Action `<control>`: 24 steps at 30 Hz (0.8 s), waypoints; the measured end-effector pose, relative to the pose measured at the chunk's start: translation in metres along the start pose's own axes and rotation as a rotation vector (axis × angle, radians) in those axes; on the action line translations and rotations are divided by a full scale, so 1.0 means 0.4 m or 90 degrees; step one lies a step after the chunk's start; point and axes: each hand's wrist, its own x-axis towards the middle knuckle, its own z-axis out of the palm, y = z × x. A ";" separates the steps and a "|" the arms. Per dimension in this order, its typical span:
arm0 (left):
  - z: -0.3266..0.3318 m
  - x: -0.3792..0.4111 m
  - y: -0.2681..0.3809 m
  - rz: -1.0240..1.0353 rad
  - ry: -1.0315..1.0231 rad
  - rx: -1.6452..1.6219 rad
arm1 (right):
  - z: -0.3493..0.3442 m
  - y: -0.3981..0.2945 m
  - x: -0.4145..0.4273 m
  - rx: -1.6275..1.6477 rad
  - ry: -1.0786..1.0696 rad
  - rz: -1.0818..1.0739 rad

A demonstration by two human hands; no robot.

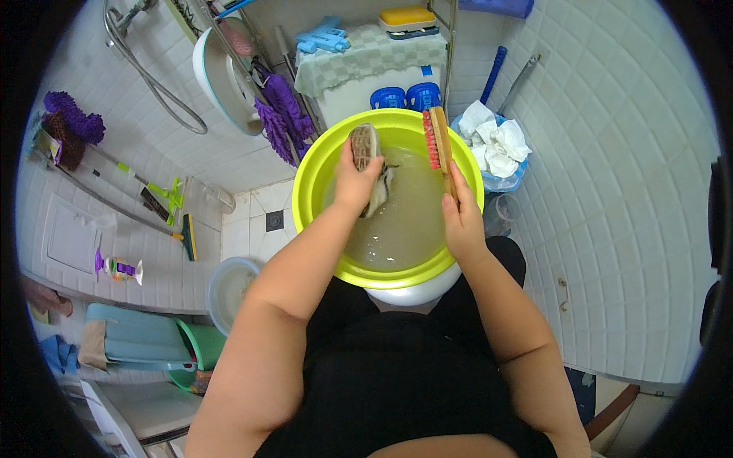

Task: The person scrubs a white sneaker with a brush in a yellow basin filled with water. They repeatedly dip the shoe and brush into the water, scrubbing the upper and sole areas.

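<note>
A yellow-green plastic basin with cloudy water stands before me. My left hand grips a shoe above the water, its patterned brown sole turned up. The shoe's lower end hangs close to the water; whether it touches, I cannot tell. In my right hand is the handle of a wooden scrub brush with red and pinkish bristles. The brush is held upright over the basin's right side, bristles facing the shoe and apart from it.
Beside the basin on the right is a bin of crumpled white tissue. A pale bucket stands at left near a floor drain. Blue slippers are behind the basin. Purple mop heads hang at back left.
</note>
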 end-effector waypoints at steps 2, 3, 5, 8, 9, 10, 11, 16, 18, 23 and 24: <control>0.002 -0.014 0.029 0.000 -0.063 0.289 | -0.002 0.008 0.000 0.012 0.004 0.006; 0.000 -0.025 0.054 0.000 -0.092 0.434 | 0.000 0.007 0.000 0.022 0.002 0.010; 0.024 -0.035 0.049 0.068 -0.162 0.594 | 0.001 0.005 -0.003 0.026 -0.002 0.012; 0.081 -0.065 -0.057 0.245 -0.203 0.859 | 0.002 0.000 -0.004 0.002 -0.001 -0.008; 0.092 -0.074 -0.067 0.246 -0.225 0.877 | 0.003 0.005 -0.009 -0.007 0.000 -0.015; 0.103 -0.081 -0.077 0.246 -0.248 0.895 | 0.003 0.009 -0.013 -0.017 0.001 -0.021; 0.113 -0.084 -0.087 0.247 -0.271 0.912 | 0.001 0.009 -0.011 -0.016 -0.003 -0.020; 0.083 -0.058 0.010 0.143 -0.314 0.748 | -0.004 0.001 -0.009 -0.033 -0.003 -0.025; 0.056 -0.039 0.055 0.086 -0.317 0.625 | -0.005 0.002 -0.012 -0.012 -0.003 -0.017; -0.001 0.039 0.001 0.101 -0.273 0.062 | -0.001 -0.002 -0.018 -0.001 0.005 -0.012; -0.010 0.045 0.022 0.070 -0.279 -0.011 | -0.002 0.009 -0.019 -0.006 0.016 -0.021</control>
